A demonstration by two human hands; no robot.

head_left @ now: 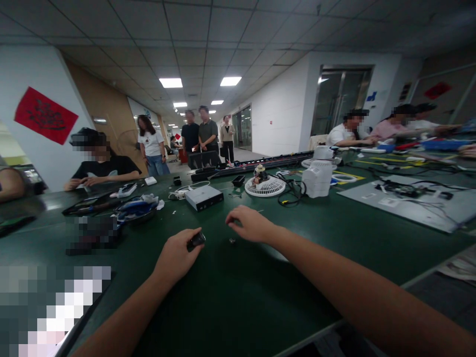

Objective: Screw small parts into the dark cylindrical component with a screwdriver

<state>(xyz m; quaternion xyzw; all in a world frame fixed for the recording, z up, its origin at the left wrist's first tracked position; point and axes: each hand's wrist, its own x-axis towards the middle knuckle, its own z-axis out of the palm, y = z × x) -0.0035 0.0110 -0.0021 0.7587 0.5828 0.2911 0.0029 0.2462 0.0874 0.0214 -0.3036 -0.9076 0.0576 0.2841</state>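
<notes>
Left hand (177,255) clenched on a small black cylindrical part (196,240), fingertips pinching it just above the table. Right hand (248,224) curled, knuckles down; whether it grips anything — cannot tell. A tiny dark piece (232,241) lies just beside the held part, under the right wrist. Beyond the grip: a grey box (204,197) and a white fan grille (265,187) on the green table (238,297). Open office room — people seated and standing.

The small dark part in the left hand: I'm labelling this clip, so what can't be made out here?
Head view only:
- small dark part: mostly covered by the left hand's fingers; its shape is unclear.
- Tiny piece on the green table: too small to identify.
- right hand: curled fingers hide whether it pinches anything.
- Items at lower left: pixelated.
</notes>
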